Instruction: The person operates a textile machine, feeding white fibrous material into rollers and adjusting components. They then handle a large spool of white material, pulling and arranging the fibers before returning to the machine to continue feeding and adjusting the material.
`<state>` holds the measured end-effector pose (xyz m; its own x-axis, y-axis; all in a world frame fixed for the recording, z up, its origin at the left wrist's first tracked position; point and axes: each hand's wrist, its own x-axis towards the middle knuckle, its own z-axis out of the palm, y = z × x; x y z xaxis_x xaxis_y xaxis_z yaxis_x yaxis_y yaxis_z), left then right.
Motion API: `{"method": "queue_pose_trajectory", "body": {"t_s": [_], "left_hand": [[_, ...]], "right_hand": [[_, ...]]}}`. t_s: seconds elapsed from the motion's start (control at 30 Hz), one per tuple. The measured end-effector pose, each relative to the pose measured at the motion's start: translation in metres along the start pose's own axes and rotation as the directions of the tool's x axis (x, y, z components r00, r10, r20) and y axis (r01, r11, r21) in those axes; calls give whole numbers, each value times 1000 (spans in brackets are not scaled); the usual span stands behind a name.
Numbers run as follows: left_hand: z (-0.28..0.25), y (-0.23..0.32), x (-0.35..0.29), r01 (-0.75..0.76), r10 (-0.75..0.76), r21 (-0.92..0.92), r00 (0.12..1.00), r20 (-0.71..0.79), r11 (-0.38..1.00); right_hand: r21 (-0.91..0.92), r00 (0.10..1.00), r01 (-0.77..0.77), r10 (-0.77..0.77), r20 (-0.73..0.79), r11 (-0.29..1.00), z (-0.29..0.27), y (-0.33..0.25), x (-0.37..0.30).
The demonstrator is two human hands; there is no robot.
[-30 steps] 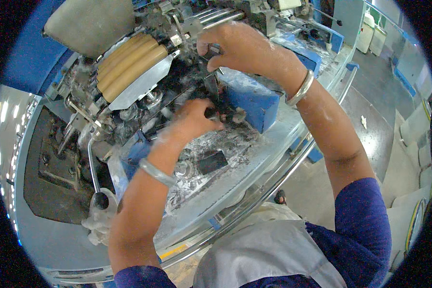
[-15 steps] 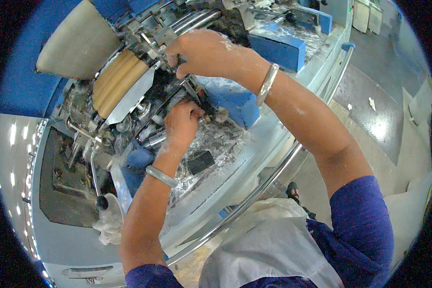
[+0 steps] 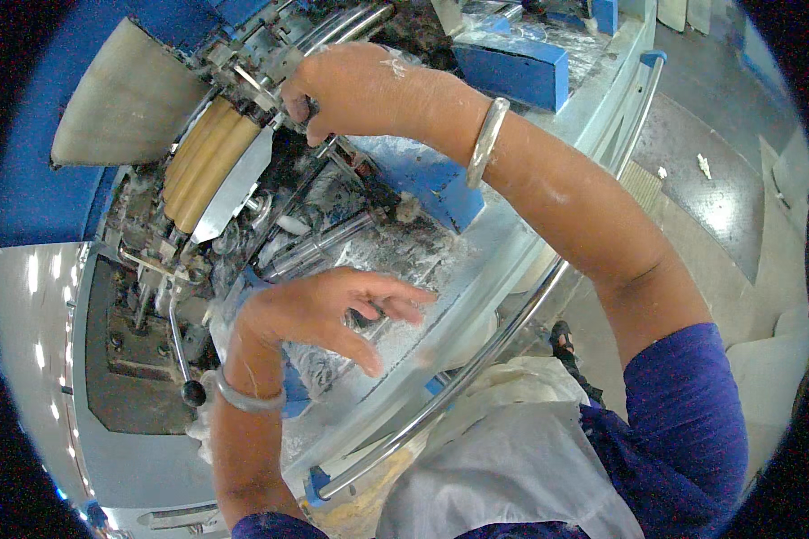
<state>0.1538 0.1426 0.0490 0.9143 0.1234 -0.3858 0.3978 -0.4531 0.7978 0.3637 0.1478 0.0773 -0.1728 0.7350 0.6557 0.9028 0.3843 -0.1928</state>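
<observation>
Gripping: the right hand [image 3: 360, 90] is closed round a small dark handle or lever [image 3: 310, 115] at the far side of the machine [image 3: 243, 207]; only a stub of it shows below the fingers.
Lever's place: just right of the tan ribbed rollers [image 3: 202, 162], above the metal rods [image 3: 324, 242] that slant from near-left to far-right.
Long axis: the rods and the lever's arm appear to run along the same slant, toward the right hand.
Left hand [image 3: 324, 310]: open, fingers spread and loose, holding nothing, hovering over the lint-covered silvery tray [image 3: 395, 260], near and left of the lever.
Nearer hand: the right, already on it; the left is well apart.
Around: blue blocks [image 3: 512, 67] far right, a curved steel rail [image 3: 512, 314] along the near edge, bangles on both wrists.
</observation>
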Motion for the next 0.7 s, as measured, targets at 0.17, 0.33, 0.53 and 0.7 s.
{"method": "queue_pose_trajectory", "body": {"t_s": [0.17,0.33,0.53,0.7], "left_hand": [[-16,-31,30,275,-41,312,805,-591,909],[-31,-71,76,408,154,502,639,-753,762],[-31,-76,79,370,168,443,582,-796,817],[-26,-48,54,112,45,211,781,-623,971]], "right_hand": [[-1,1000,16,-16,-11,1000,1,0,0],[-4,997,50,-50,-67,999,2,2,-1],[8,998,33,-33,-55,999,2,3,-2],[-4,998,34,-34,-53,999,1,1,-1]]}}
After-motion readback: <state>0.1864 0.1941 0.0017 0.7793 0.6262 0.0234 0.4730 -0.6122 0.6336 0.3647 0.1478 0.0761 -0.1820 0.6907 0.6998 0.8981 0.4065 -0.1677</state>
